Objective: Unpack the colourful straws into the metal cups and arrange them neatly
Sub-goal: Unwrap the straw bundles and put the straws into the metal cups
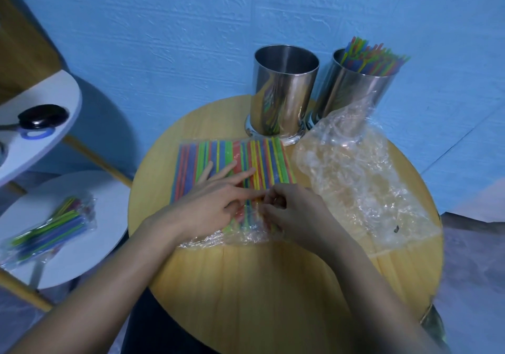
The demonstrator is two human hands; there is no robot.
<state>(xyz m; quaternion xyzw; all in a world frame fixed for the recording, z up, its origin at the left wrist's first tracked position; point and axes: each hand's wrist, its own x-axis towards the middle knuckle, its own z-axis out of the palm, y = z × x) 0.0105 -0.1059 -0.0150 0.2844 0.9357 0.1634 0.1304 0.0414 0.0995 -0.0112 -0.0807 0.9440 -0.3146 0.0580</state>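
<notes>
— Where are the straws, and which way do they lie?

— A flat packet of straws [232,162] lies in the middle of the round wooden table [246,285]. The straws are side by side, their length running from the near edge to the far edge. At the far edge stands an empty metal cup [284,91], with the packet's far end just before its base. Beside it to the right, a second cup [355,88] holds upright loose straws [374,56].

— And the hands?

— The left hand [207,203] lies flat on the packet, fingers stretched out and pressing it down. The right hand [295,211] has curled fingers that pinch the clear wrap at the packet's near end.

— Anything else?

— A crumpled empty wrapper [355,179] lies along the table's right edge. Another sealed straw pack [52,228] rests on a white shelf [90,244] to the left.
</notes>
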